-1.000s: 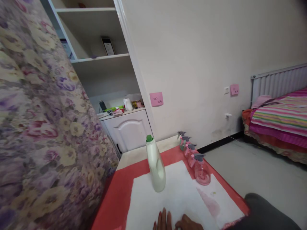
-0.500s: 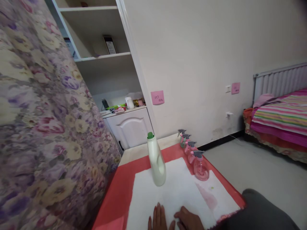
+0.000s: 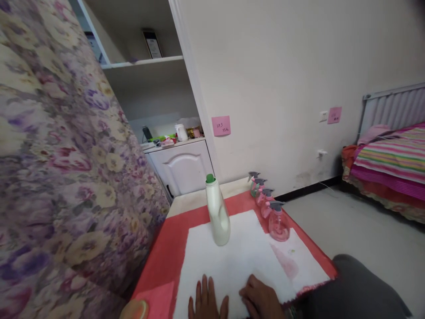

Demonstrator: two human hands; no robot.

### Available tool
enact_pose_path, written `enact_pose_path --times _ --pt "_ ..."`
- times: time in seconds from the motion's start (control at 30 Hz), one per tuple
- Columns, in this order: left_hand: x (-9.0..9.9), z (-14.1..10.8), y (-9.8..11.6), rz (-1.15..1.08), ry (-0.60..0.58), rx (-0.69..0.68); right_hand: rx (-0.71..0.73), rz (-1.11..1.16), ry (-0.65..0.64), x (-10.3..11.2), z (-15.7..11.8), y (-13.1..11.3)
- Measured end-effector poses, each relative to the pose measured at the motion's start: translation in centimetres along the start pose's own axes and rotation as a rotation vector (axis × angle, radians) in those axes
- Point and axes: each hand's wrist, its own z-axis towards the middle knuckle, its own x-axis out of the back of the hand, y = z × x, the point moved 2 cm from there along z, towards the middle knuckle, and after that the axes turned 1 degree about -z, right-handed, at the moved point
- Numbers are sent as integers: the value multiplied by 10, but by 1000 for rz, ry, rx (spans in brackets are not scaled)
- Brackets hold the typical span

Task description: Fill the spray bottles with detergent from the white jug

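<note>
A white cloth (image 3: 202, 248) lies spread over the red table cover. My left hand (image 3: 206, 301) rests flat on its near part, with the fingers stretched and spread. To the right, my right hand (image 3: 262, 297) lies on the same cloth with its fingers curled in; nothing shows in them, though their undersides are hidden. Beyond both hands, a pale green detergent bottle (image 3: 219, 217) with a green cap (image 3: 210, 178) stands upright on the cloth, touched by neither hand.
A row of several spray bottles (image 3: 279, 226) lines the right side of the red cover (image 3: 166, 252). A stained white cloth (image 3: 307, 257) lies below them. At the bottom left is a round tan object (image 3: 133, 309). A floral curtain (image 3: 76, 177) hangs on the left.
My left hand has shifted left, away from the right hand, and its fingers have spread. The right hand stays about where it was. The round tan object has come into view; the camera has tilted slightly.
</note>
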Motion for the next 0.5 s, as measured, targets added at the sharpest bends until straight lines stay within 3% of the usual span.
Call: enact_pose_path --times 0.27,0.5 --pt "12 -5 0 -25 -121 -56 36 174 15 13 -10 -5" --pt "29 -15 1 -96 -128 -116 -15 153 -49 21 -11 -9"
